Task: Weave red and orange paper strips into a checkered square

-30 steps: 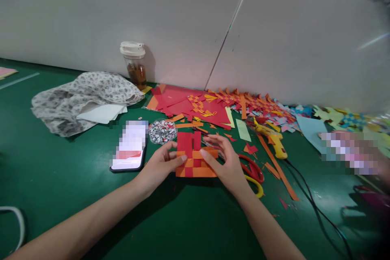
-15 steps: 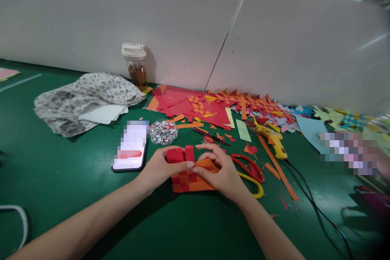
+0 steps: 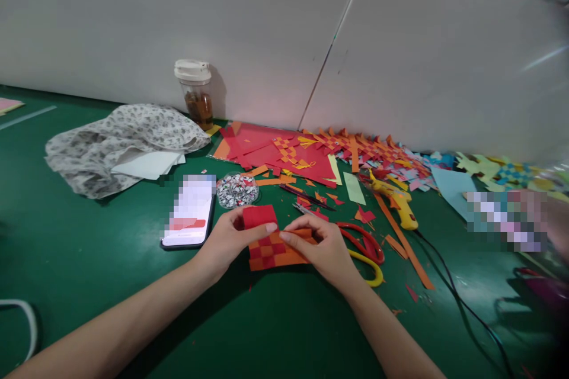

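Observation:
A woven piece of red and orange paper strips point(image 3: 268, 250) is held up between both hands, its checkered middle facing me. My left hand point(image 3: 226, 241) pinches its left side, thumb over the red strips, which stick up as a plain red flap at the top. On the right, my right hand point(image 3: 320, 247) pinches the orange strips between thumb and fingers. Just beyond the right hand lie scissors point(image 3: 377, 251) with one red and one yellow handle loop; their blades are partly hidden behind that hand.
Left of the hands lie a phone point(image 3: 189, 213) and a clear case of googly eyes point(image 3: 237, 190). Behind are red paper sheets point(image 3: 258, 142) and a lidded cup point(image 3: 195, 95). A yellow glue gun point(image 3: 402, 207) with a cord is at right. Another person's blurred hand point(image 3: 553, 222) shows at the far right.
The red strips at the top, separate and folded before, now stand up as one flat flap. My left thumb has risen slightly, and the scissor blades show more behind my right hand.

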Demonstrator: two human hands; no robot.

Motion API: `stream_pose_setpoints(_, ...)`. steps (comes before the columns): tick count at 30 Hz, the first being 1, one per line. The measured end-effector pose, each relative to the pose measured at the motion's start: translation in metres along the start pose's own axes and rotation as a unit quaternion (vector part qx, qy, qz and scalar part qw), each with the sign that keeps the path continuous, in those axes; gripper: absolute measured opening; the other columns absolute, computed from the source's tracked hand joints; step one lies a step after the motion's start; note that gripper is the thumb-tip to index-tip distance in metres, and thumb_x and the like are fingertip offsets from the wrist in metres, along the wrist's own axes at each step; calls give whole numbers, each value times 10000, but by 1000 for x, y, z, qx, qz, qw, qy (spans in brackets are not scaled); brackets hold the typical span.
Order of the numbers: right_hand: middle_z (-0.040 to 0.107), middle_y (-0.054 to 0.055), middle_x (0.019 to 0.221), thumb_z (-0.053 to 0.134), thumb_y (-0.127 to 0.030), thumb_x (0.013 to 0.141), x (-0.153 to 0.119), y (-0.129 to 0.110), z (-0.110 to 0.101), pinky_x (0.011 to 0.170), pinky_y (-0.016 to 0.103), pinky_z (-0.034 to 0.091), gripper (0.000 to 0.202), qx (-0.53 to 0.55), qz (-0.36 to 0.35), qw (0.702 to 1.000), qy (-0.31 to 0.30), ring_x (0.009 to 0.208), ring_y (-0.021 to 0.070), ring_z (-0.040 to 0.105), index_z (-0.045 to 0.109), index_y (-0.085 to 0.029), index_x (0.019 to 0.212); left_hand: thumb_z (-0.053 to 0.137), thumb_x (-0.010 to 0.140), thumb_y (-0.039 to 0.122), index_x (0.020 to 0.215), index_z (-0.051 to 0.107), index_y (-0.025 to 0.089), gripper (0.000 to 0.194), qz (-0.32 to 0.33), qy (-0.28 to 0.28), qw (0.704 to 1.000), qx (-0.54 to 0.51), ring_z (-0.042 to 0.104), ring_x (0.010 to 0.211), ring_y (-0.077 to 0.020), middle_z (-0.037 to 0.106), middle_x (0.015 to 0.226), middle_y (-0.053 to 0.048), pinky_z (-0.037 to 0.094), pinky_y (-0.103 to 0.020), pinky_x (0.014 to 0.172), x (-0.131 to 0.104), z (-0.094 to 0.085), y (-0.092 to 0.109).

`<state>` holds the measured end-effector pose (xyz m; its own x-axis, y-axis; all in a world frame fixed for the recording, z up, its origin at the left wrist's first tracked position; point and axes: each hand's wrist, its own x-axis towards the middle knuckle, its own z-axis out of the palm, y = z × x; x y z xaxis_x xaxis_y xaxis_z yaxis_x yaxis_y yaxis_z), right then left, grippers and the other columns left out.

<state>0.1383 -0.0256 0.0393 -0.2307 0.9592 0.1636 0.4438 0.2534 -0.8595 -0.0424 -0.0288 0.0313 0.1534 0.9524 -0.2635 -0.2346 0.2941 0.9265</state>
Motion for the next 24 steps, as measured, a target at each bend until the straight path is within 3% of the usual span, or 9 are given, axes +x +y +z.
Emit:
stream_pose_setpoints(4, 680, 18, 720, 669, -336, 733, 1, 0, 0, 623, 266, 496, 142, 1, 1, 1000, 4, 669, 163, 633, 651, -195, 735, 765, 630, 281, 798, 669, 150, 233, -9, -31, 999, 3, 633, 734, -172, 709, 822, -43, 477, -272, 701, 1, -1, -2)
stream_pose_setpoints(8, 676, 13, 705, 674, -322, 726, 1, 0, 0, 609, 263, 496, 124, 2, -4, 1000, 17, 665, 160, 629, 653, -199, 723, 744, 660, 287, 760, 676, 162, 174, 0, -24, 1000, -4, 638, 701, -155, 716, 776, -26, 478, -258, 684, 1, -2, -3)
stream_pose_setpoints(13, 675, 10, 710, 675, -318, 721, 1, 1, 0, 614, 270, 503, 118, 16, 4, 1000, 18, 665, 160, 627, 652, -202, 720, 749, 649, 248, 801, 694, 168, 180, -19, -69, 997, 19, 648, 728, -169, 727, 837, -39, 478, -269, 695, 0, 0, -2)
stream_pose_setpoints(20, 663, 5, 717, 711, -335, 678, 3, 5, -5, 594, 251, 498, 243, 84, 57, 992, 69, 660, 151, 633, 627, -207, 866, 744, 658, 275, 726, 675, 163, 148, -16, -28, 999, 1, 634, 652, -139, 712, 733, -7, 475, -249, 657, 3, -1, -4)
stream_pose_setpoints(24, 666, -5, 701, 747, -304, 629, 4, 3, -7, 583, 261, 507, 397, 119, 69, 990, 25, 621, 150, 635, 567, -210, 971, 746, 651, 277, 745, 669, 156, 171, -14, 0, 1000, 5, 638, 677, -156, 713, 760, -19, 479, -264, 663, 3, -1, -2)
